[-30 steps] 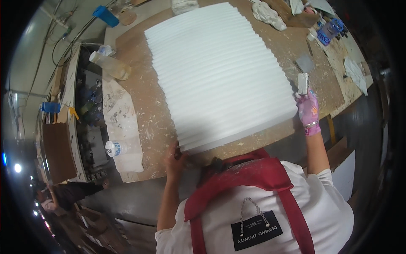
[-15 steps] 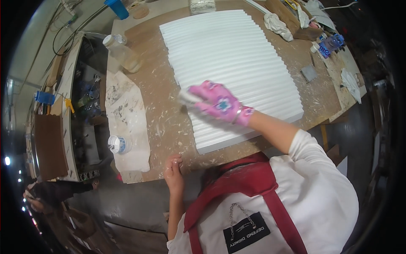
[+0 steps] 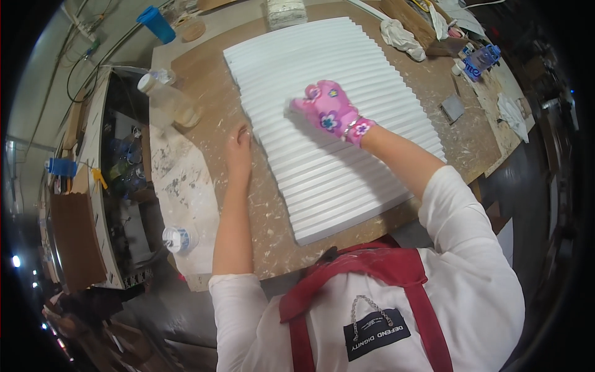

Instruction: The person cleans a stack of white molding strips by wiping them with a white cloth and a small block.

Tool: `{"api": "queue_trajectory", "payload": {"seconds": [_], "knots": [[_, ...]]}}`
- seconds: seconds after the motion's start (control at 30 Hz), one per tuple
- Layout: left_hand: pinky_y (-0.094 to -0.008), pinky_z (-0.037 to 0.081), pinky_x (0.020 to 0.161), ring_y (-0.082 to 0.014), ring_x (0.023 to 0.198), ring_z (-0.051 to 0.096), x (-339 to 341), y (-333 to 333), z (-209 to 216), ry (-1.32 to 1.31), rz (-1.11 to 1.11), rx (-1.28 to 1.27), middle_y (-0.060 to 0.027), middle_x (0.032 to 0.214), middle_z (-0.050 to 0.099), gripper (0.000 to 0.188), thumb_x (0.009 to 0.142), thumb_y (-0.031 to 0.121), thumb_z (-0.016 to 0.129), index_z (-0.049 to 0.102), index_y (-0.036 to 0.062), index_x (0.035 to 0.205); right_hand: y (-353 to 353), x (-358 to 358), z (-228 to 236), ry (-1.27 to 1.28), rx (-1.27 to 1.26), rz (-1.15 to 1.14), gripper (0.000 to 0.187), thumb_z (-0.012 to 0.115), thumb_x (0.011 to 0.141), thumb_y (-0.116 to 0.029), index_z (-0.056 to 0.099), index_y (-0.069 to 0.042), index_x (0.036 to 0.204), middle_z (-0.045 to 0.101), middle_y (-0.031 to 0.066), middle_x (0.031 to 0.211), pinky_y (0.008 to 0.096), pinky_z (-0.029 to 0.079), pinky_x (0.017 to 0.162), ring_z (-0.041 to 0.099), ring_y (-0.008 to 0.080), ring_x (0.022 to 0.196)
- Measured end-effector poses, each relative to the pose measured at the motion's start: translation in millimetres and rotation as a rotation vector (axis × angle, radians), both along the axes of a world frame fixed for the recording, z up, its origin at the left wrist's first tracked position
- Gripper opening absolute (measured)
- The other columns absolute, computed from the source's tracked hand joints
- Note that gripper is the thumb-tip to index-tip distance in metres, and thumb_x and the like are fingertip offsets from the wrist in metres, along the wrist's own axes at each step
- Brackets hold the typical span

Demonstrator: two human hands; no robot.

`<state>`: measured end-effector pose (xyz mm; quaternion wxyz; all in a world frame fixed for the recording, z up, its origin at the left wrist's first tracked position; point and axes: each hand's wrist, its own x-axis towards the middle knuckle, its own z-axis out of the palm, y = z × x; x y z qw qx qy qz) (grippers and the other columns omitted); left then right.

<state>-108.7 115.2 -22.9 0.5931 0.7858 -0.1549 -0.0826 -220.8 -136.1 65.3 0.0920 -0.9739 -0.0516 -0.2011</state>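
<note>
A white ridged panel (image 3: 334, 170) lies flat on a brown board (image 3: 207, 71) atop a workbench, its grooves running from side to side and its near edge close to the worker's body. The right hand (image 3: 331, 111), in a pink glove printed with flowers, is bent over the panel's middle, its fingers closed on a pale block (image 3: 290, 110) that is blurred and partly hidden by the glove; whether the block touches the ridges cannot be told. The bare left hand (image 3: 240, 139) is just beside the panel's left edge, fingers loosely curled; whether it grips or touches anything there cannot be seen. To the left, a paint-stained white sheet (image 3: 180, 180) bears a small white tub (image 3: 176, 239), while a cloudy jar (image 3: 170, 105) with a white lid stands near the sheet's far end and a blue cup (image 3: 156, 25) stands beyond. A whitish block-shaped bundle (image 3: 285, 13) sits past the panel's far edge, and a crumpled white cloth (image 3: 401, 38) lies beside an open brown box (image 3: 447, 47) at far right. Along the right, a small grey square (image 3: 452, 108) rests on the board, nearer than a clear bottle (image 3: 482, 62) with a blue label. The worker wears a red apron (image 3: 353, 273) over a white shirt (image 3: 465, 223)
</note>
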Motion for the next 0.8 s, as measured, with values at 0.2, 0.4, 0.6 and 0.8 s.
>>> {"api": "queue_trajectory", "payload": {"seconds": [0.2, 0.4, 0.6, 0.8], "knots": [[-0.0247, 0.05, 0.078, -0.0114, 0.088, 0.06, 12.8, -9.1, -10.2, 0.159, -0.023, -0.084, -0.0049, 0.104, 0.067, 0.026, 0.097, 0.012, 0.057, 0.064, 0.0006, 0.12, -68.5, -13.4, 19.4, 0.331, 0.036, -0.438, 0.03, 0.064, 0.091, -0.04, 0.065, -0.011, 0.088, 0.06, 0.0077, 0.074, 0.0308, 0.05, 0.056, 0.058, 0.0191, 0.06], [-0.0277, 0.046, 0.093, -0.0136, 0.106, 0.056, 6.9, 1.5, -3.6, 0.178, -0.133, -0.029, -0.0076, 0.119, 0.062, 0.035, 0.099, 0.015, 0.051, 0.057, 0.0002, 0.13, -53.8, -4.9, 3.0, 0.344, 0.377, -0.119, 0.016, 0.062, 0.091, -0.032, 0.067, -0.017, 0.096, 0.063, 0.0025, 0.079, 0.0355, 0.052, 0.064, 0.062, 0.0193, 0.074], [-0.0315, 0.045, 0.097, -0.0203, 0.106, 0.06, 10.0, 18.6, -14.4, 0.214, -0.238, 0.068, -0.0134, 0.12, 0.065, 0.044, 0.096, 0.012, 0.054, 0.051, -0.0005, 0.138, -145.7, -36.0, -2.0, 0.373, 0.519, -0.418, 0.027, 0.054, 0.098, -0.031, 0.066, -0.01, 0.087, 0.069, 0.0097, 0.079, 0.0321, 0.054, 0.062, 0.067, 0.0175, 0.067], [-0.0247, 0.046, 0.082, -0.0106, 0.088, 0.055, 13.0, 14.9, -14.6, 0.078, -0.173, 0.295, -0.0018, 0.098, 0.063, 0.043, 0.094, 0.01, 0.058, 0.054, -0.0003, 0.136, -84.6, -19.3, -5.2, 0.499, 0.374, 0.032, 0.028, 0.054, 0.098, -0.035, 0.066, -0.011, 0.106, 0.07, 0.0084, 0.094, 0.0329, 0.053, 0.084, 0.067, 0.0167, 0.09]]}}
